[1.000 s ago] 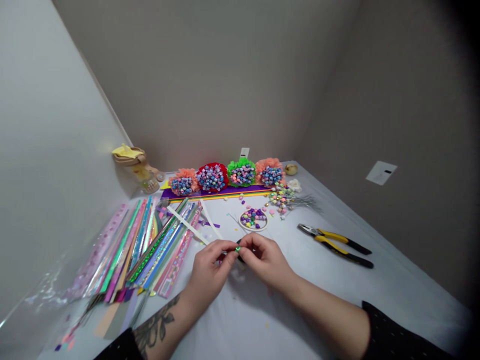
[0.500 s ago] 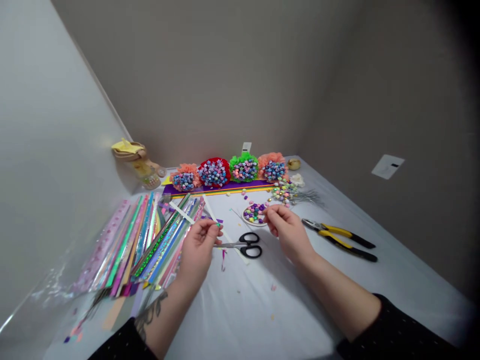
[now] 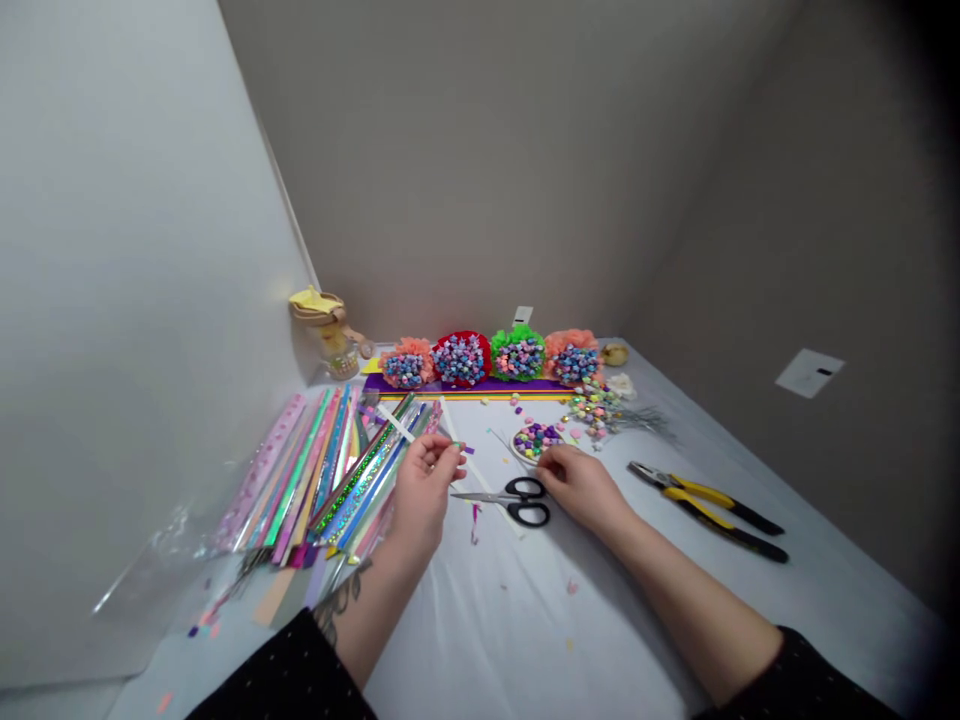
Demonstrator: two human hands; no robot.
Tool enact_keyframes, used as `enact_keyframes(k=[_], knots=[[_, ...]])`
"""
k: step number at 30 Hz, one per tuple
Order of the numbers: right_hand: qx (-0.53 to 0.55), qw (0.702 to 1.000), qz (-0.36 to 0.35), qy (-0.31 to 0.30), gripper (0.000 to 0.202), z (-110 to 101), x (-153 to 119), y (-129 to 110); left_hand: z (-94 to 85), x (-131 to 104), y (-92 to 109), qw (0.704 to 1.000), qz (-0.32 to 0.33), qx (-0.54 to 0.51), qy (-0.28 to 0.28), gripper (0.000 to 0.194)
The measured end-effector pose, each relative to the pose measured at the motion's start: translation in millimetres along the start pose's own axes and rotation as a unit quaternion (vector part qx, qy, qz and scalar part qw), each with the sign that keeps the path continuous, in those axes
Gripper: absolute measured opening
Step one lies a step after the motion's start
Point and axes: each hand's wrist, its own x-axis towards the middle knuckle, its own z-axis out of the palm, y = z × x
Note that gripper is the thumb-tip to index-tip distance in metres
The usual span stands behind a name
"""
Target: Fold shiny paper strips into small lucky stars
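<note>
My left hand (image 3: 426, 485) is closed in a pinch near the ends of the shiny paper strips (image 3: 367, 485); a tiny green piece shows at its fingertips. My right hand (image 3: 581, 485) has its fingers pressed together beside the near edge of a small dish of purple, green and pink stars (image 3: 536, 438); what it holds, if anything, is hidden. Between the hands lie black-handled scissors (image 3: 517, 500), blades pointing left. Beyond the dish are loose pastel stars (image 3: 592, 405) with thin wires (image 3: 645, 422).
Yellow-black pliers (image 3: 709, 508) lie at the right. Four star bouquets in ruffled paper, one of them red (image 3: 461, 358), line the back by purple sheets (image 3: 480, 385). A jar (image 3: 341, 358) and clear plastic (image 3: 161, 550) are at the left.
The view has shifted, so the table's contents appear farther right. My right hand has come down from above the dish to its near edge, close to the scissors' handles. My left hand keeps its pinch.
</note>
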Motion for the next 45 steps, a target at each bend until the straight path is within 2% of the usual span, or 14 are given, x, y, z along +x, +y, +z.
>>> enact_keyframes(k=[4,8,14,21,28,36,39,42,45], knots=[[-0.038,0.999,0.008,-0.020,0.011,1,0,-3,0.0,-1,0,1.000,0.007,0.008,-0.013,0.023],[-0.017,0.999,0.026,-0.030,0.016,4,-1,-4,1.5,-1,-2,0.999,0.010,0.036,-0.022,0.023],[0.021,0.994,0.029,-0.101,0.017,4,0,-6,4.3,-2,-7,0.995,0.004,0.093,-0.047,0.021],[-0.029,0.997,0.048,-0.058,0.008,4,1,-11,3.1,-5,-9,0.982,-0.021,0.160,-0.098,0.026],[-0.055,0.992,0.065,-0.093,0.009,3,3,-11,2.1,-6,-12,0.972,0.010,0.200,-0.120,0.023],[-0.020,0.996,0.058,-0.060,0.006,4,0,-9,4.9,-7,-14,0.959,0.008,0.249,-0.136,0.018],[-0.032,0.995,0.056,-0.074,0.005,4,-2,-9,5.6,-6,-17,0.958,0.004,0.246,-0.145,0.015],[0.003,0.998,0.034,-0.055,0.008,2,-4,-11,6.3,-6,-21,0.963,0.001,0.226,-0.150,0.018],[0.098,0.992,-0.079,-0.008,0.013,1,-10,-18,7.9,-9,-22,0.968,-0.022,0.190,-0.164,0.024]])
